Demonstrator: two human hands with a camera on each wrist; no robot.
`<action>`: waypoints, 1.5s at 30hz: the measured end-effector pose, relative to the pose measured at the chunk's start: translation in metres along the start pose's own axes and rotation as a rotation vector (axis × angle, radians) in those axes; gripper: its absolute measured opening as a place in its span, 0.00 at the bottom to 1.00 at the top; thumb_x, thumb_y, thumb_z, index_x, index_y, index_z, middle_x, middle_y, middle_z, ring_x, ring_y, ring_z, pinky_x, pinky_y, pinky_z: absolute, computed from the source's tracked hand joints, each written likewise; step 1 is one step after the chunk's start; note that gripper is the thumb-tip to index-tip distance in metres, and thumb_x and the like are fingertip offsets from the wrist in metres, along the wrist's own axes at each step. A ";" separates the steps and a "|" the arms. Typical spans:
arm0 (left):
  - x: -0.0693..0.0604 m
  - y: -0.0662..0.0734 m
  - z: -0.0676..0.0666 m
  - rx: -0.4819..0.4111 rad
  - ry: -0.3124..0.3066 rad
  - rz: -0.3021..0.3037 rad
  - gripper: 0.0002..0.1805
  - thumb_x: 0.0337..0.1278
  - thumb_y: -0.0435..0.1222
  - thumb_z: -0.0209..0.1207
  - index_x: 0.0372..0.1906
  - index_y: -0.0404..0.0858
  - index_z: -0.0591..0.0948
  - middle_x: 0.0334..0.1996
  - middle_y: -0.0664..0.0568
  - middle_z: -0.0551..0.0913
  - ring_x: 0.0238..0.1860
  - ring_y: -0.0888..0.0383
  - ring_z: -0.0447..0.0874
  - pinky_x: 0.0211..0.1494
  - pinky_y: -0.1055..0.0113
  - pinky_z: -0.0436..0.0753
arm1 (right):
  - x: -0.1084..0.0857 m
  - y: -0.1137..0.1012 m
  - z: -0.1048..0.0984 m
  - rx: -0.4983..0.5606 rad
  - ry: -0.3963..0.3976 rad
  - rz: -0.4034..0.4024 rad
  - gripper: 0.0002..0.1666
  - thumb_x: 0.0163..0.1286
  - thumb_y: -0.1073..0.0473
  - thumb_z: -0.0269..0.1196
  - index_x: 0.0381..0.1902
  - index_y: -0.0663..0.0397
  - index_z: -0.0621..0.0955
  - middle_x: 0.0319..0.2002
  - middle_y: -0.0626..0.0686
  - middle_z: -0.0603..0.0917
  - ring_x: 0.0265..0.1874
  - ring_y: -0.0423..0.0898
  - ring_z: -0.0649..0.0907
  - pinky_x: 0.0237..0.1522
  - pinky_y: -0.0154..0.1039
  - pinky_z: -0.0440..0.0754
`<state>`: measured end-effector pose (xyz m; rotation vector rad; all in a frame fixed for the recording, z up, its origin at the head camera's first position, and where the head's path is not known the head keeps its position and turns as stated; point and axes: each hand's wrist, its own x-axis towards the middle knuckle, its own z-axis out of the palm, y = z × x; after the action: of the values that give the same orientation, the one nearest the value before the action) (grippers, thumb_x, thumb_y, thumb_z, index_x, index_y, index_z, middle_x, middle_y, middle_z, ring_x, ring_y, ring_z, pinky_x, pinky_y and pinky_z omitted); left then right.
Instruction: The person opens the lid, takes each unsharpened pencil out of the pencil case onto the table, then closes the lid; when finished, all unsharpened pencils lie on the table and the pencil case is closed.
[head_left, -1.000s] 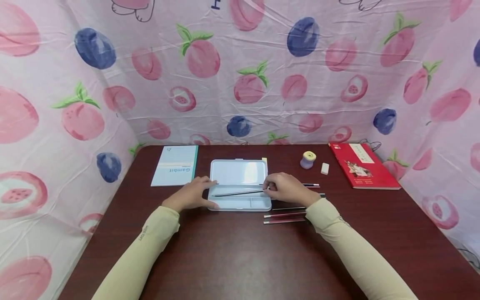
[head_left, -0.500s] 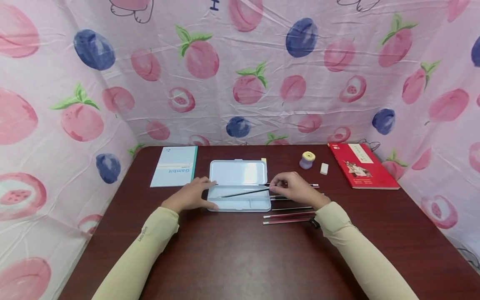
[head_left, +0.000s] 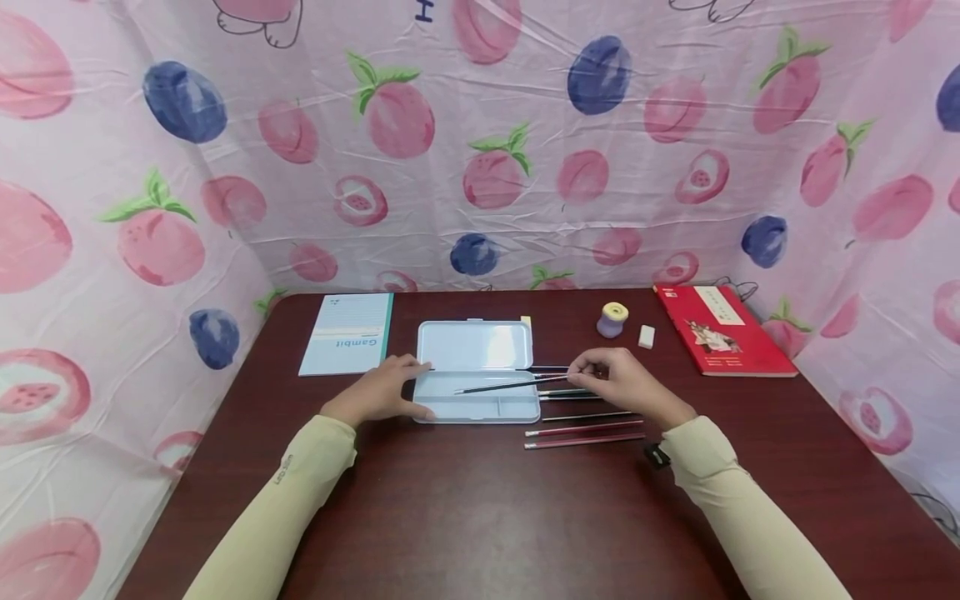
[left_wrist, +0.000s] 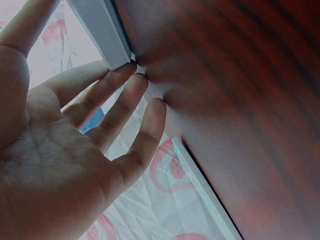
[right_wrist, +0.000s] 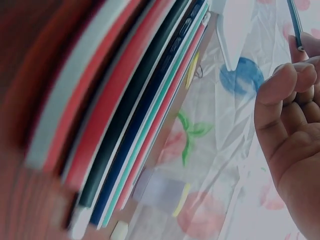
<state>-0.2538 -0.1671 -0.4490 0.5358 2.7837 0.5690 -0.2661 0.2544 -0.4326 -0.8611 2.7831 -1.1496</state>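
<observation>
A white pencil case (head_left: 450,408) lies open on the table, its lid (head_left: 472,343) folded back. My left hand (head_left: 378,392) rests at its left end, thumb on the front corner and index finger by the hinge; the left wrist view shows these fingers (left_wrist: 125,112) spread and only slightly bent. Between thumb and fingertips my right hand (head_left: 618,383) pinches one end of a dark pencil (head_left: 502,386), tilted over the case tray. In the right wrist view this pencil (right_wrist: 295,22) sticks up from the fingertips. Below and beside the right hand lie several pencils (head_left: 585,429), some red, some dark.
A Gambit notebook (head_left: 345,333) lies back left. At the back right are a yellow and purple round object (head_left: 612,320), a white eraser (head_left: 647,337) and a red book (head_left: 723,333). A small yellow item (head_left: 527,319) shows behind the lid. Fruit-patterned cloth (head_left: 480,167) surrounds the table.
My right hand has moved to the right with the dark pencil, drawing its far end along over the case tray. More pencils beneath that hand are uncovered. The left hand stays in place.
</observation>
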 end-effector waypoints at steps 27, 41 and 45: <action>-0.001 0.000 -0.001 0.001 0.007 0.019 0.55 0.53 0.61 0.76 0.82 0.42 0.69 0.73 0.40 0.74 0.68 0.44 0.73 0.76 0.41 0.76 | -0.078 0.028 -0.038 0.050 -0.122 0.024 0.03 0.73 0.62 0.71 0.42 0.51 0.89 0.31 0.51 0.87 0.30 0.38 0.82 0.37 0.31 0.83; -0.002 0.001 -0.001 0.001 0.007 0.021 0.55 0.54 0.60 0.76 0.81 0.41 0.69 0.73 0.40 0.74 0.69 0.44 0.73 0.76 0.41 0.76 | -0.088 0.037 -0.043 0.076 -0.195 0.034 0.03 0.74 0.61 0.70 0.43 0.50 0.88 0.31 0.54 0.88 0.31 0.38 0.82 0.36 0.31 0.82; -0.002 0.001 -0.001 -0.001 0.006 0.019 0.54 0.54 0.60 0.76 0.82 0.42 0.69 0.73 0.40 0.74 0.68 0.44 0.73 0.76 0.41 0.76 | -0.089 0.040 -0.045 0.091 -0.235 0.051 0.03 0.74 0.62 0.70 0.43 0.51 0.89 0.35 0.52 0.90 0.33 0.37 0.83 0.38 0.31 0.83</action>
<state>-0.2522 -0.1671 -0.4470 0.5625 2.7867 0.5764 -0.2195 0.3510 -0.4430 -0.8510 2.5301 -1.0805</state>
